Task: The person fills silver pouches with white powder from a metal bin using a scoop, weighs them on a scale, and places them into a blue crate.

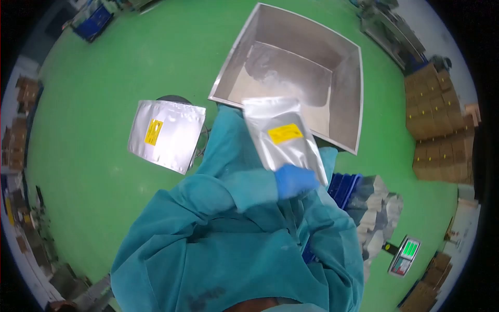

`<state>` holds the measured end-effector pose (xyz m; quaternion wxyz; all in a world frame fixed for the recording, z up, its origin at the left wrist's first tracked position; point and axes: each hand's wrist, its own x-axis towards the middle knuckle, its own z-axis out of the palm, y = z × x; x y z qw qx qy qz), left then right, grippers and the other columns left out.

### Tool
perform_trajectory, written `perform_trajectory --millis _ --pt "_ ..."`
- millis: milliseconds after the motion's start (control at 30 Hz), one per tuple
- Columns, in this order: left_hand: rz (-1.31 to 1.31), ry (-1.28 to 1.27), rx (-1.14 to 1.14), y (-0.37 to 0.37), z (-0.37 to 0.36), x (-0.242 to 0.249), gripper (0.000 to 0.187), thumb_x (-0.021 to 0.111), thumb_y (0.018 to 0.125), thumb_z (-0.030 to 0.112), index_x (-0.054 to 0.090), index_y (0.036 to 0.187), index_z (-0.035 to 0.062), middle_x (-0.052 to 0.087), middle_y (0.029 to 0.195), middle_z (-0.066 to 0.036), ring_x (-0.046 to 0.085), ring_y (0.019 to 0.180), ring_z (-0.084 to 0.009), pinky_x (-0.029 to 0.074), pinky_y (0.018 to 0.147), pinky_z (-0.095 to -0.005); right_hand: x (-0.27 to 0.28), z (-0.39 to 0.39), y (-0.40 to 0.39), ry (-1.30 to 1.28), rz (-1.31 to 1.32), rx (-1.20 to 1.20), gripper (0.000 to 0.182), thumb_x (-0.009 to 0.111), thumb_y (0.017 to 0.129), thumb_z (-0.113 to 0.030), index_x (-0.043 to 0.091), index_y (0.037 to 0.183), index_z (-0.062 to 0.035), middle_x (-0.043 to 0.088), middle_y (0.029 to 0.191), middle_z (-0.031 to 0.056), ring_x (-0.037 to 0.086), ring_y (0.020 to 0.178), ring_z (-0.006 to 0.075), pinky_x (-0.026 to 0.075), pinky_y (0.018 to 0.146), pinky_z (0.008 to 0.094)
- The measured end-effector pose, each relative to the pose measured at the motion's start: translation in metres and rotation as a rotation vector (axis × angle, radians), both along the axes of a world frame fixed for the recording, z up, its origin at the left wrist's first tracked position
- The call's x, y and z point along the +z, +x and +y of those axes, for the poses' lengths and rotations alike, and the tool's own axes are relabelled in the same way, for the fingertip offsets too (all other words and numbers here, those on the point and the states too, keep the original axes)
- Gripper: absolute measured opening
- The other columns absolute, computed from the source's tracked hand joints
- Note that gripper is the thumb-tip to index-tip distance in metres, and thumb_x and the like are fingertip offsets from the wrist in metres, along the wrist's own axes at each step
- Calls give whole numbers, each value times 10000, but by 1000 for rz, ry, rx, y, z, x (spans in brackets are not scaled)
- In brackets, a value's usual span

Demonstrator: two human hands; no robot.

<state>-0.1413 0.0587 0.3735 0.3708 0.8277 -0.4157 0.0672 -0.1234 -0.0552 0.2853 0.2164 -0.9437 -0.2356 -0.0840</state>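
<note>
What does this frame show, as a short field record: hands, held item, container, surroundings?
Visible hand: one blue-gloved hand, side unclear
Held item: silver foil pouch with yellow label, gripped at its lower end
Second pouch: foil pouch, lying apart to the left
Container: steel hopper, holding another silver bag
Surroundings: green floor, scale, stacked cartons

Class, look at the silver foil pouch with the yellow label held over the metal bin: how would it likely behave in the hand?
The foil pouch looks flat and holds its shape above the gloved hand, so probably fairly stiff and light. Its glossy surface suggests it may be slippery. Being flat, it seems unlikely to roll.
</note>
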Motion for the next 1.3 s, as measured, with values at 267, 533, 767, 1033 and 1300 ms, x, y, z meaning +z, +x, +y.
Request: perform_trajectory --millis 267,533,767,1033,1300 --pt "168 645 189 173 16 -14 179 565 815 211 699 875 109 674 907 -111 658 863 -295 520 699 -394 25 -5 162 313 335 0 184 579 828 -164 612 994 -93 596 955 110 564 884 272 453 769 332" --pt "199 548 604 378 135 -121 188 506 837 168 661 882 73 648 919 -179 630 864 -361 514 717 -428 -52 44 236 -120 -42 247 197 603 804 -247 620 944 -109 589 874 97 563 791 250 460 699 363" --pt "159 481 622 364 158 -172 173 516 820 127 621 953 97 609 884 -152 600 805 -352 492 705 -438 -327 104 308 -179 972 186 787 463 819 -639 356 1386 -104 360 1403 207 353 1276 411 265 1072 469" --pt "301 331 653 339 139 -177 204 559 812 149 623 1001 107 604 875 -144 603 782 -336 491 691 -434 -368 125 278 -31 1152 27 565 485 843 -480 571 1128 0 568 1127 221 535 1046 377 409 906 429" --pt "292 116 631 305 159 -140 338 606 805 159 581 1118 36 623 1019 -195 619 942 -337 502 805 -387 -266 55 319 1149 1444 -350 270 498 877 -284 569 757 -52 500 553 59 411 345 153 318 303 278"
